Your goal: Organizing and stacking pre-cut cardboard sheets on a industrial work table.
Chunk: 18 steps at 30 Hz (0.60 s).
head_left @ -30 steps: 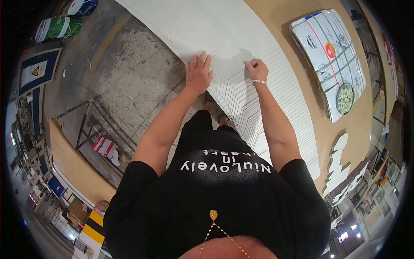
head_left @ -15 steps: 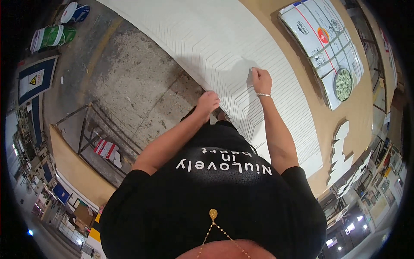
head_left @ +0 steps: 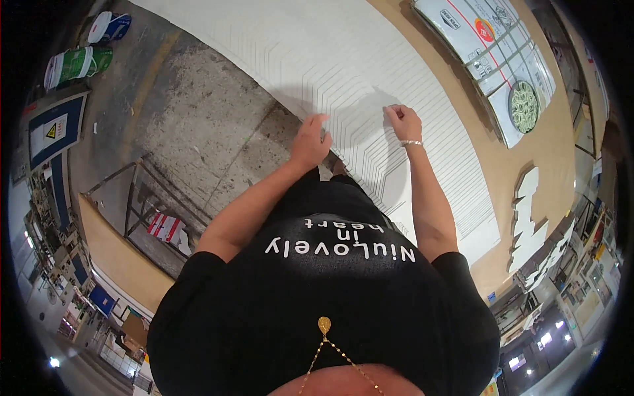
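A large white sheet [head_left: 330, 53] printed or cut with rows of fine nested, angled lines stretches across the tan table in front of me. My left hand [head_left: 310, 140] is at the sheet's near left edge, thumb and forefinger apart, with nothing visible between them. Over the lined part of the sheet is my right hand [head_left: 404, 124], wearing a bracelet, its fingers drawn together in a pinch. Whatever those fingertips hold, if anything, is too small to make out. Shadows of my hands and head fall on the sheet.
A strapped white printed pack [head_left: 489, 66] lies on the tan tabletop [head_left: 462, 105] at the far right. Nearer are jagged white cut pieces [head_left: 526, 218]. On the left, a dark metal frame [head_left: 132, 198] stands over the concrete floor, with a green bucket [head_left: 79, 66] and a blue-and-white bucket [head_left: 109, 28] beyond.
My left hand has moved up and slightly left, and its thumb and forefinger have spread. My right hand has shifted slightly right, still pinched. The view has shifted a little.
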{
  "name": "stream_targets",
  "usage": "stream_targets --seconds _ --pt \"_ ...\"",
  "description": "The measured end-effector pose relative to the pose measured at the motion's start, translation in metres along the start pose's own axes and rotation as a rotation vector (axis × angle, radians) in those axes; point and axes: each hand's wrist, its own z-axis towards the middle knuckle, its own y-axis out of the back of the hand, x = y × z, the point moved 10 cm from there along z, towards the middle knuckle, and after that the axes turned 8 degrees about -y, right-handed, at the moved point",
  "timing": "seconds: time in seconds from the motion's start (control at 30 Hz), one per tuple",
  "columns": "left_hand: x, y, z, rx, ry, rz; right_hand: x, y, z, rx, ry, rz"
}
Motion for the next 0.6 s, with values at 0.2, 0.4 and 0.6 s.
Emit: stream_targets --seconds 0.2,0.4,0.6 --pt "0.058 -0.066 -0.084 -0.020 1.092 -0.987 0.029 -0.001 -0.011 -0.128 0.265 -0.001" --pt "0.112 0.009 -0.009 -0.542 0.746 -1.005 0.116 -0.055 0.041 -0.088 0.485 -0.032" --pt "0.145 0.027 0.006 -0.652 0.831 -1.197 0.163 -0.101 0.072 -0.036 0.378 -0.110"
